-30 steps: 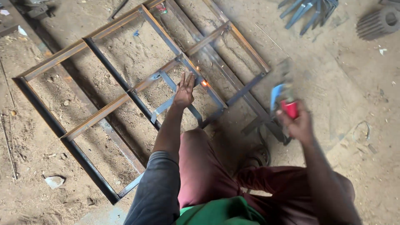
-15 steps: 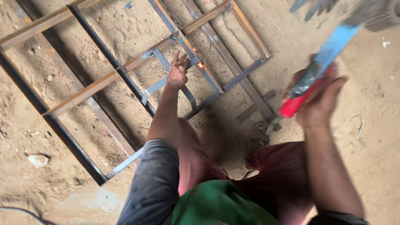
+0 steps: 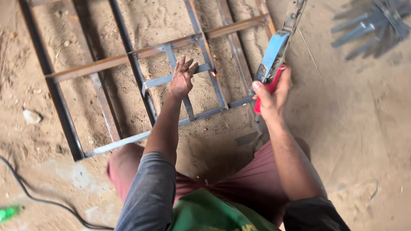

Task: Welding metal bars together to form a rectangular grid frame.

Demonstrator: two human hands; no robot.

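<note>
Metal frame (image 3: 141, 77) lies flat on the sandy floor (image 3: 351, 128), its long bars running away from the person. Left hand (image 3: 182, 79) rests palm-down, fingers spread, on an inner crossbar, gripping nothing. A glowing spot (image 3: 213, 73) sits just right of it. Right hand (image 3: 272, 96), raised nearer the body, has its grip clenched on a red-handled tool (image 3: 274, 57), long axis slanting up and away.

**Soft daylight, blurred edges**

Even, warm daylight is falling across the sandy ground (image 3: 355, 141). Soft shadows are pooling near the person's legs and beside the bars of the welded steel bar frame (image 3: 137, 81). A tiny orange weld spot (image 3: 213, 73) is glowing. Motion blur is smearing the far-right corner.
</note>
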